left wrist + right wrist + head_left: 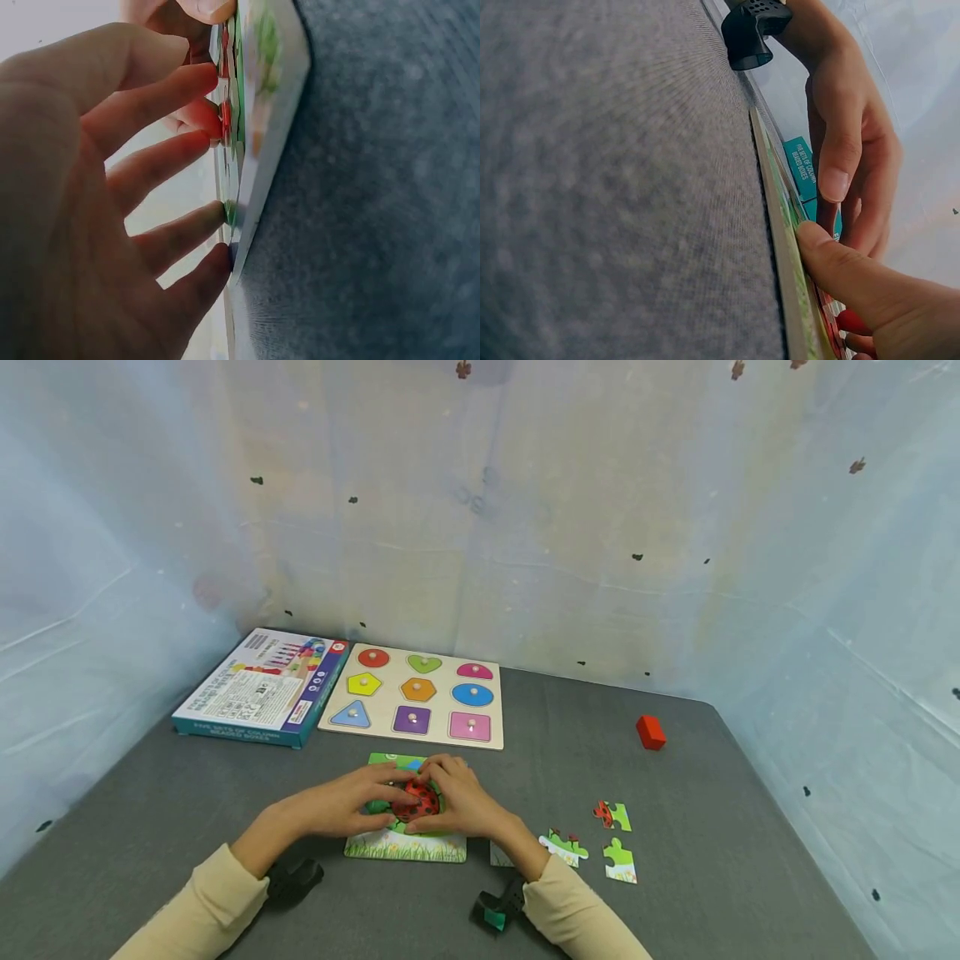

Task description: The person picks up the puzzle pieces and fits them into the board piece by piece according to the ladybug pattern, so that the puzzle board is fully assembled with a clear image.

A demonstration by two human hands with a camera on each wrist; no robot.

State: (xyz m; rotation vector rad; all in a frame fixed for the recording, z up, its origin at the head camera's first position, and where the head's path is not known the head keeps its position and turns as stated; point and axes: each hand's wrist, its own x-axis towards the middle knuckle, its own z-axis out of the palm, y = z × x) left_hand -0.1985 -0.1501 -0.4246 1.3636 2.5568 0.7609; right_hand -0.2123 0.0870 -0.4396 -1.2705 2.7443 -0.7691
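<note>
A ladybug jigsaw board [405,850] lies flat on the grey table, with a red spotted ladybug picture [420,800] at its middle. My left hand [348,802] reaches over the board from the left. In the left wrist view its fingers are spread and fairly straight, their tips [219,212] touching the jigsaw surface. From the right, my right hand [461,802] rests on the same picture, its thumb [815,234] on the jigsaw near the board's edge. Parts of the picture are hidden under both hands.
Loose jigsaw pieces lie to the right: a ladybug piece [613,815], a green corner [620,862] and a grass piece [564,848]. A red block [651,732] sits farther right. Behind are a wooden shape-peg board [382,718] and a flat box [258,685]. Curtain-like sheeting [525,527] encloses the table.
</note>
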